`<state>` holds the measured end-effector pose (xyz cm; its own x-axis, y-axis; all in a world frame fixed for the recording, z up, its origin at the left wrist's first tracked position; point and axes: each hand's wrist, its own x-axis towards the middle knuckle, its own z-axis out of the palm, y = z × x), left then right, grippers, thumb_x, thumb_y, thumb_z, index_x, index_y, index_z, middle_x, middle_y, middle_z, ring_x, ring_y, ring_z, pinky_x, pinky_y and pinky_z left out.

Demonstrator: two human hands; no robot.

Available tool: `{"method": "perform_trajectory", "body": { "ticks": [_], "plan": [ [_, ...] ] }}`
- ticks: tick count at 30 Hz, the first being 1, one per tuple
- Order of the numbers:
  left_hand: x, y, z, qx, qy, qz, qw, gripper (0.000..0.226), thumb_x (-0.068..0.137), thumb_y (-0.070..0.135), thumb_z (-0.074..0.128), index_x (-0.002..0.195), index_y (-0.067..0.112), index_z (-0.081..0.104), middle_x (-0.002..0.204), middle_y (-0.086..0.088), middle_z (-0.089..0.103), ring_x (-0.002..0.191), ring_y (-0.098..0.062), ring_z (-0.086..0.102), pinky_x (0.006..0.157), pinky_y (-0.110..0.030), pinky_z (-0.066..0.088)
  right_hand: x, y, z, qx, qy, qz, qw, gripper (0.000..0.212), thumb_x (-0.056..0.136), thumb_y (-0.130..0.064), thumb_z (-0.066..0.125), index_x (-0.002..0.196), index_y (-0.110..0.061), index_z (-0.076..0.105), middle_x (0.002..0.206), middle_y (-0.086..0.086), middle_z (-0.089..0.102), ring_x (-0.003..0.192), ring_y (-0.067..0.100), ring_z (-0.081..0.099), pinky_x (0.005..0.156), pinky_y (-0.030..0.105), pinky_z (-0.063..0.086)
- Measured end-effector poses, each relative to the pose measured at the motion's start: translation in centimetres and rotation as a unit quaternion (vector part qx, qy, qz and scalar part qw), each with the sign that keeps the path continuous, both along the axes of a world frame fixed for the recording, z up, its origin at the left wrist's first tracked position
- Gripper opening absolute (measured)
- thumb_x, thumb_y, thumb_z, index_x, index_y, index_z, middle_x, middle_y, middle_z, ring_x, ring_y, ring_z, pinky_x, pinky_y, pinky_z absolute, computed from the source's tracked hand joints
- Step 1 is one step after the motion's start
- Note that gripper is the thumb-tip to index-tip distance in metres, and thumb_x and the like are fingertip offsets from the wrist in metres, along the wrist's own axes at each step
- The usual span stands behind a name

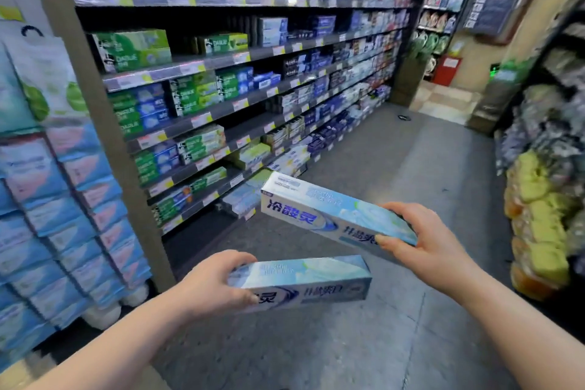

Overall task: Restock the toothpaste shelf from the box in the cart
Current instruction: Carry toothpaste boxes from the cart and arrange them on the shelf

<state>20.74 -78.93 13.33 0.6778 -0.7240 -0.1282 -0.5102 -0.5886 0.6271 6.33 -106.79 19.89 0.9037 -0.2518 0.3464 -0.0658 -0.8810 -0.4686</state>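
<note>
My left hand [210,283] grips the left end of a pale blue toothpaste box [310,282], held level over the aisle floor. My right hand [424,237] is closed on the right end of a second, matching toothpaste box [323,209], which tilts up to the left, toward the shelves. The toothpaste shelf unit [221,111] stands at left and centre, several tiers of green, blue and white toothpaste boxes with yellow price tags. A low tier near the floor [202,231] shows a dark gap. No cart and no stock box are in view.
Stacks of blue and pink packs [63,231] fill the display at far left. Bagged yellow and patterned goods [544,215] line the right side. The grey aisle floor [411,152] runs ahead to a tiled area and a red cabinet [448,70].
</note>
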Motion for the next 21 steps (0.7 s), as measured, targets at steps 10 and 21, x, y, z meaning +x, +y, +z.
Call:
{"method": "perform_trajectory", "body": {
  "ticks": [10, 21],
  "plan": [
    [12.5, -16.7, -0.1, -0.004, 0.009, -0.043, 0.999, 0.083, 0.04, 0.059, 0.044, 0.114, 0.024, 0.057, 0.112, 0.005, 0.058, 0.105, -0.008, 0.051, 0.087, -0.019, 0.039, 9.4, -15.5, -0.3, -0.008, 0.017, -0.059, 0.998, 0.058, 0.063, -0.059, 0.046, 0.108, -0.024, 0.057, 0.098, -0.009, 0.059, 0.095, 0.017, 0.052, 0.082, 0.028, 0.036],
    [22.4, -27.7, -1.7, -0.003, 0.003, 0.063, 0.998, 0.067, 0.056, 0.044, 0.056, 0.121, 0.027, 0.052, 0.109, 0.013, 0.048, 0.108, -0.006, 0.043, 0.086, -0.02, 0.033, 24.5, -29.5, -1.6, 0.012, 0.027, 0.046, 0.999, 0.04, 0.06, -0.058, 0.046, 0.098, -0.044, 0.047, 0.098, -0.028, 0.049, 0.089, 0.007, 0.047, 0.08, 0.026, 0.034]
  ]
}}
